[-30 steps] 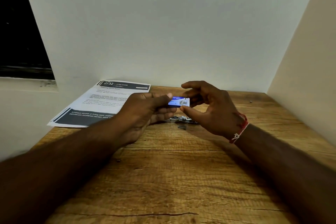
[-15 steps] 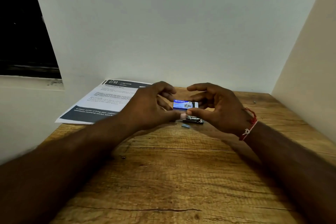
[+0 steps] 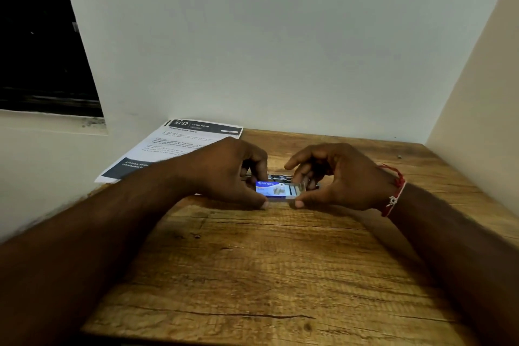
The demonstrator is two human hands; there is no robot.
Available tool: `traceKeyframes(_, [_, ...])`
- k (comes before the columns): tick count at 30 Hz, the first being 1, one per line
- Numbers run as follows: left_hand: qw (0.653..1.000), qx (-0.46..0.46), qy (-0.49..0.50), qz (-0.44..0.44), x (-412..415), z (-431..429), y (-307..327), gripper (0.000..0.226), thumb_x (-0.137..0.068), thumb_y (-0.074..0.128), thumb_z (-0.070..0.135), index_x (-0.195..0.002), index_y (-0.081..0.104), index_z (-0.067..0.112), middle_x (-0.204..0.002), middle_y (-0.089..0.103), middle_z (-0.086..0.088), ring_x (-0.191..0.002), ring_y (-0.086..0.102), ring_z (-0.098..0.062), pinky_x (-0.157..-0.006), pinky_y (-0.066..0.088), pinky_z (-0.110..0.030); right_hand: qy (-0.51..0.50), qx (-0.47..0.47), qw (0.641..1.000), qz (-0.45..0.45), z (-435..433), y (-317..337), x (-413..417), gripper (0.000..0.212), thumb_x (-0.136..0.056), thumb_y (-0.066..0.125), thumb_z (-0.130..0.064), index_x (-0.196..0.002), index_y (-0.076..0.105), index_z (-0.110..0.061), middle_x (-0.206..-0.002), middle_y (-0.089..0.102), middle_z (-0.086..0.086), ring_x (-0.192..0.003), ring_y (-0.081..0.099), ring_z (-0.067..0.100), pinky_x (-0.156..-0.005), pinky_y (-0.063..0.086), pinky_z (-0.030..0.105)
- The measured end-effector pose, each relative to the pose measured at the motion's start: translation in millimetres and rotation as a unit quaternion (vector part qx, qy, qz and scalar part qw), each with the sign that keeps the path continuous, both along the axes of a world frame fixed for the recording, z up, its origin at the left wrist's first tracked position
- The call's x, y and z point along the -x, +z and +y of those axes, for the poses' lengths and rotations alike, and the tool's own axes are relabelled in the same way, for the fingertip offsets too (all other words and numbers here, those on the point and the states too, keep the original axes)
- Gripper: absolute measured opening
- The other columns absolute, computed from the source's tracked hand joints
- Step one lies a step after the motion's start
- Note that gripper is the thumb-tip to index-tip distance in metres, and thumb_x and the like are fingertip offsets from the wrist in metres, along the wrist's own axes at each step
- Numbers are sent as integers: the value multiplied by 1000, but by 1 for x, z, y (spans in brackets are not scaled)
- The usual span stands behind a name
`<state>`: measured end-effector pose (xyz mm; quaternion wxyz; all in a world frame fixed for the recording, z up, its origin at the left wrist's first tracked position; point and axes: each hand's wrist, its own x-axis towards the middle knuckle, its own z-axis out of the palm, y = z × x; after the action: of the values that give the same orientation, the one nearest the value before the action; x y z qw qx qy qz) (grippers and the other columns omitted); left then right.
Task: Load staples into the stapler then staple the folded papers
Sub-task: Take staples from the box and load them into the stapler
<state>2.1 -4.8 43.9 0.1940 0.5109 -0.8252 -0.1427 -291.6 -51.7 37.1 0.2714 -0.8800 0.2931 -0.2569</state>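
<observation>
Two hands show: one left hand (image 3: 224,171) and one right hand (image 3: 342,177). There is one staple box (image 3: 276,189), one partly hidden stapler (image 3: 276,177), one printed paper (image 3: 179,143), one red wristband (image 3: 396,191) and one desk (image 3: 266,275).

A: What do you hold?
B: Your left hand (image 3: 224,174) and right hand (image 3: 337,177) pinch the box (image 3: 276,190) by its two ends, down by the table (image 3: 266,275).
A: Behind it?
B: The stapler (image 3: 276,177), half hidden by your hands. Papers (image 3: 179,143) lie far left.
</observation>
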Motion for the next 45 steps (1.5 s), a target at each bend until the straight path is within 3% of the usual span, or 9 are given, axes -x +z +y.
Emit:
traceKeyframes(5, [997,-55,-44,-17,2,2,0,35,-76,105,43,-91,79,26,-71,66,25,-65,57,0,-57,41,-14,18,0,998,64,4,4,-1,42,-68,106,-31,-104,86,-28,-93,82,-3,-80,75,9,-79,67,44])
traceKeyframes(8, [995,-77,-57,-27,2,4,2,33,-79,104,43,-94,80,25,-68,65,28,-64,58,1,-58,43,-14,41,-5,995,92,6,7,1,30,-73,103,-41,-98,88,-33,-91,81,-1,-81,75,17,-78,64,53])
traceKeyframes(16, [994,-86,-68,-28,2,2,2,31,-80,103,43,-95,82,26,-74,70,24,-65,59,1,-57,42,-12,60,-24,990,123,4,10,1,6,-97,85,-33,-94,88,-28,-95,82,-8,-88,77,17,-83,65,53])
traceKeyframes(19, [994,-82,-69,-32,1,2,3,32,-79,103,44,-96,83,26,-76,72,22,-66,60,2,-58,42,-13,47,-29,989,136,5,10,-2,6,-97,85,-31,-91,87,-29,-89,80,-12,-81,75,9,-78,64,39])
traceKeyframes(23, [993,-81,-74,-33,1,2,3,32,-80,103,45,-97,83,25,-75,71,24,-65,60,2,-58,43,-13,32,-18,991,129,5,10,-3,10,-96,85,-37,-92,87,-28,-87,83,-2,-80,77,19,-77,65,42])
traceKeyframes(28, [994,-79,-72,-30,1,2,3,32,-79,103,44,-95,83,26,-74,71,22,-67,60,0,-58,42,-14,34,-22,992,116,7,12,-3,13,-89,93,-32,-90,84,-22,-81,81,-2,-70,72,11,-66,61,30])
traceKeyframes(35, [994,-73,-71,-32,3,2,4,33,-79,103,45,-96,83,24,-85,78,10,-68,60,-1,-58,43,-14,65,-25,993,97,3,10,-3,15,-89,93,-21,-103,88,-24,-90,83,-4,-76,72,7,-70,56,20])
traceKeyframes(41, [995,-76,-63,-33,3,2,4,33,-79,103,43,-96,83,23,-77,73,19,-69,60,-2,-58,42,-14,77,-3,988,134,0,10,1,16,-89,92,-22,-104,89,-26,-95,79,-22,-84,72,8,-75,55,21])
traceKeyframes(45, [994,-74,-66,-36,2,2,4,34,-79,103,45,-97,83,25,-86,79,7,-70,61,-3,-59,43,-16,80,-3,986,149,-1,10,1,15,-91,91,-19,-102,87,-29,-97,79,-15,-88,73,14,-79,61,34])
